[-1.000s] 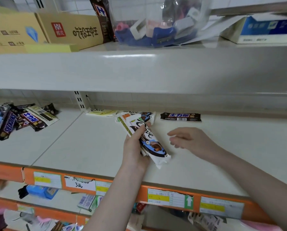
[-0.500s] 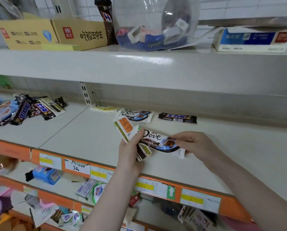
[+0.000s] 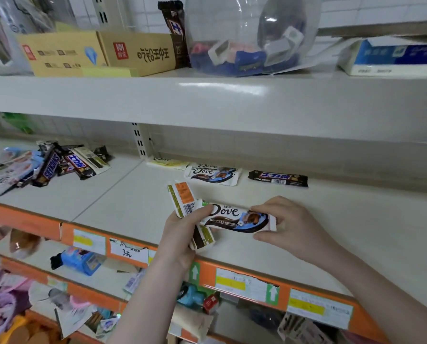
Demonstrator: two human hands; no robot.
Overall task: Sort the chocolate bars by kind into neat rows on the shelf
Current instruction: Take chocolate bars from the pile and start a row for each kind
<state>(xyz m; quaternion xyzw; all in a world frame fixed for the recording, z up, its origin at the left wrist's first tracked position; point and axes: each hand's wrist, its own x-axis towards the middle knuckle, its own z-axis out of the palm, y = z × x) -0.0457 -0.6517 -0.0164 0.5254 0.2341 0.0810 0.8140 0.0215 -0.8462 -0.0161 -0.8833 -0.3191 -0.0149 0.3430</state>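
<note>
My left hand (image 3: 180,234) grips a bundle of Dove bars above the front of the white shelf (image 3: 123,204); one shows its orange-labelled back (image 3: 182,197). My right hand (image 3: 289,227) pinches the right end of the top Dove bar (image 3: 234,217), which lies sideways with its white and blue front up. At the back of the shelf lie a yellow Dove bar (image 3: 166,163), white Dove bars (image 3: 211,173) and a dark Snickers bar (image 3: 278,178) side by side.
A mixed heap of Snickers and other bars (image 3: 46,165) sits on the left shelf section. Cardboard boxes (image 3: 103,54) and a plastic bag (image 3: 247,38) stand on the upper shelf. Orange price rails (image 3: 244,281) edge the shelf; cluttered lower shelves lie below.
My right hand went from hovering apart to holding the end of the top Dove bar, which has turned from pointing toward me to lying sideways.
</note>
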